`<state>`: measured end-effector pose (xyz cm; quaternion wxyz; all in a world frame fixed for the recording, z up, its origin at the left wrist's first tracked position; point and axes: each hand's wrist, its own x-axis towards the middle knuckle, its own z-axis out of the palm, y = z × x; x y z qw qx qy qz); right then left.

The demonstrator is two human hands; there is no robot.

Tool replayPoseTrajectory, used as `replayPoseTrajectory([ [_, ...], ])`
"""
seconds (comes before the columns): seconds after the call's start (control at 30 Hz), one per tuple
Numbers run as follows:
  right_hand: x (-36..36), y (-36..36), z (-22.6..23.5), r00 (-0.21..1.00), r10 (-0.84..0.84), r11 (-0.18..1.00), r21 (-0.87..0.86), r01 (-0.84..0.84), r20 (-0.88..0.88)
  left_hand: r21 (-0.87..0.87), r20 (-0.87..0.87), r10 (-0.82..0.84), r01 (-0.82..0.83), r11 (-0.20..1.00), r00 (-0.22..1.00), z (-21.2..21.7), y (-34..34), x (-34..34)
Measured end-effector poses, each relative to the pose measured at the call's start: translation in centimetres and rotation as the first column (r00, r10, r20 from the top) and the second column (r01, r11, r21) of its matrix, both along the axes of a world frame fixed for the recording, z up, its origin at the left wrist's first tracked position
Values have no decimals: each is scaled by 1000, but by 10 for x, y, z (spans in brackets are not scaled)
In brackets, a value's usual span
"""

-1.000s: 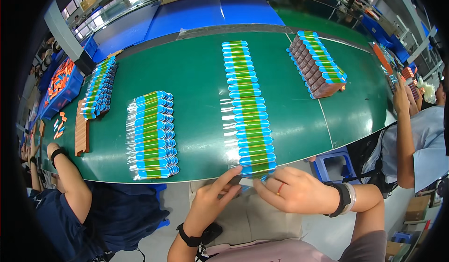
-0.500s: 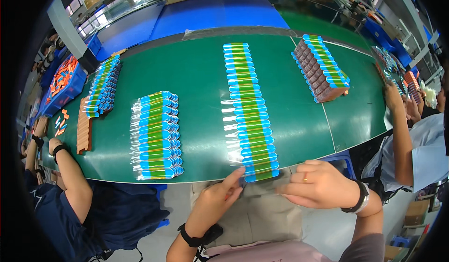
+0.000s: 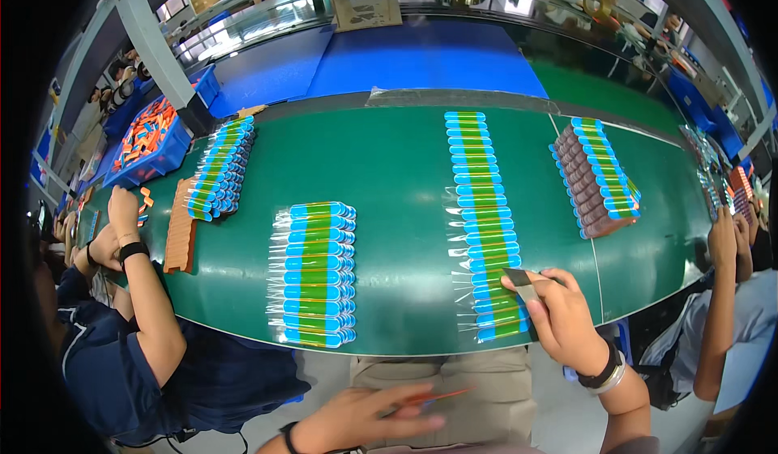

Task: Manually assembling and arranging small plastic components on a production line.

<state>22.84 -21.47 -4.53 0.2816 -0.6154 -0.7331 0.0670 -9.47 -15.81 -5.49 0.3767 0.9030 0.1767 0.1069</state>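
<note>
My right hand [image 3: 565,318] grips a flat grey blade-like piece [image 3: 525,289] between thumb and fingers, over the near part of an overlapping row of blue-and-green strips [image 3: 485,204]. Clear plastic film sticks out along that row's left side. Lower down, in front of the table edge, my left hand [image 3: 365,417] is smeared by motion, with a slim orange-red object [image 3: 442,395] at its fingers. What kind of object that is, I cannot tell. A thicker stack of the same strips [image 3: 316,276] lies to the left, also with loose film at its left side.
On the green table [image 3: 397,292] stand another strip stack [image 3: 223,166] at the left and a tall one [image 3: 604,170] at the right. An orange-brown ridged block [image 3: 180,231] and a blue bin [image 3: 174,156] of orange pieces lie left. Co-workers' arms [image 3: 150,280] reach in from both sides.
The view has shifted, so the table sits lower and further right. My right hand has come over the row with the grey piece showing. My left hand has drawn back from the row.
</note>
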Motion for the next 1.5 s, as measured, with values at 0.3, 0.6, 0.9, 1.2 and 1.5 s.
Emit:
replayPoseTrajectory([
  [0.3,-5,-4,1,998,-24,1000,19,25,-53,94,374,419,-483,870,828,83,143,-21],
  [0.6,2,-1,0,999,22,1000,-17,-21,32,128,81,356,-364,923,931,67,205,-30],
  [0.9,5,-1,-1,997,42,999,-36,-39,61,232,-57,342,-320,918,938,64,205,-23],
  [1.2,18,-4,2,968,123,984,-99,-147,-218,601,-68,445,-320,732,893,106,165,4],
  [1.5,18,3,14,852,24,951,-250,-181,-523,613,43,40,-58,788,998,7,18,93],
])
